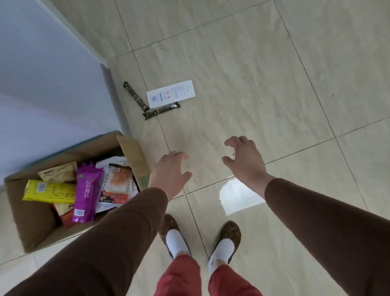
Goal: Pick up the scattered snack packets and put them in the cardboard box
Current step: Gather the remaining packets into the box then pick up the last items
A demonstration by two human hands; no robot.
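An open cardboard box (30, 222) stands on the floor at the left against the wall. Inside lie several packets, among them a purple one (88, 194) and a yellow one (48, 191). Farther ahead on the tiles lie a white flat packet (170, 93) and two dark stick packets, one (135, 96) beside the wall corner and one (162, 111) just below the white packet. My left hand (170, 172) hovers just right of the box, fingers loosely curled, holding nothing. My right hand (245, 158) reaches forward with spread, bent fingers, also holding nothing.
A pale wall (23, 82) with a grey skirting edge (115, 101) runs along the left. My feet in patterned slippers (226, 239) stand on the glossy beige tiles below my hands. A bright window reflection (238, 196) lies on the floor.
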